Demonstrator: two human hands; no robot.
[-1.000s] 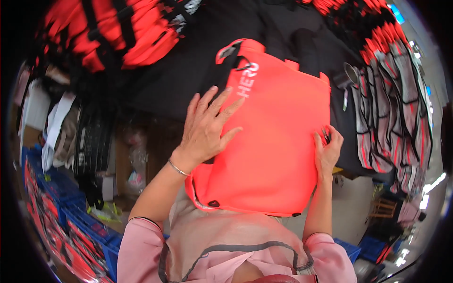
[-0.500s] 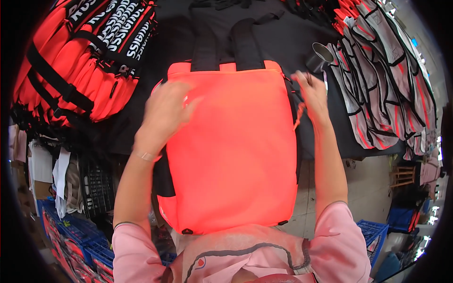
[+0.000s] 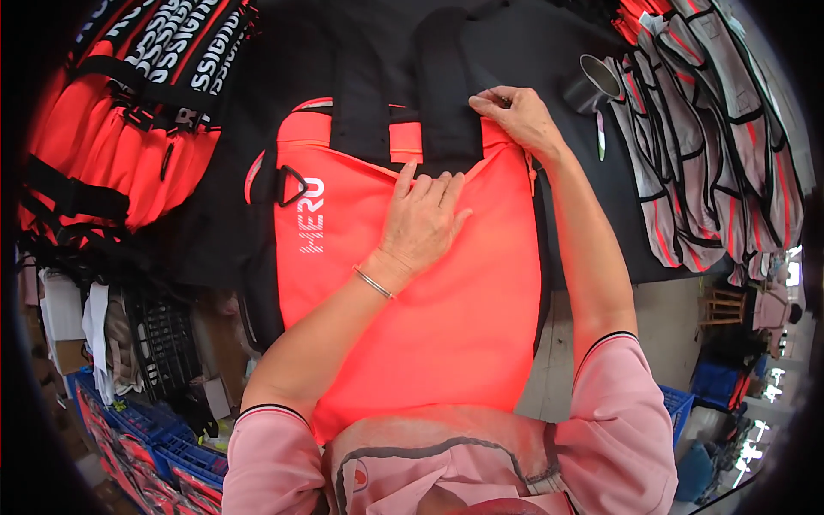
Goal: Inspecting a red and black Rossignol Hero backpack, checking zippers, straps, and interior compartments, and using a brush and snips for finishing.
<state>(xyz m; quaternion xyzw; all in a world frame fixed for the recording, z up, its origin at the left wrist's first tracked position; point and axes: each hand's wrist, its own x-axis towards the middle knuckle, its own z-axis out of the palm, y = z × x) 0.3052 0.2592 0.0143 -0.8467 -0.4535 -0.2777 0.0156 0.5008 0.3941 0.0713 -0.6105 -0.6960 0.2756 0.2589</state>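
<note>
A neon orange-red backpack point(image 3: 412, 343) lies in front of me, its lower end against my apron. It has white lettering and a black triangular ring point(image 3: 294, 184) at its upper left. Two black shoulder straps point(image 3: 359, 103) run over its top end. My left hand point(image 3: 422, 213) rests flat on the panel, fingers stretched out, tips at the slack upper edge between the straps. At the top right corner my right hand point(image 3: 506, 110) is closed in a pinch beside the right strap. What sits between its fingertips is too small to make out.
A pile of orange-red bags point(image 3: 112, 154) with black straps lies at the left. Grey pieces with black trim point(image 3: 687, 146) are stacked at the right. Near them are a metal cup point(image 3: 594, 84) and a slim white-green tool point(image 3: 601, 137). Blue crates point(image 3: 129, 421) stand below the table.
My left hand has moved right onto the panel's upper edge. The right hand has shifted left to the top corner. The triangular ring and lettering now show, and the straps lie nearer.
</note>
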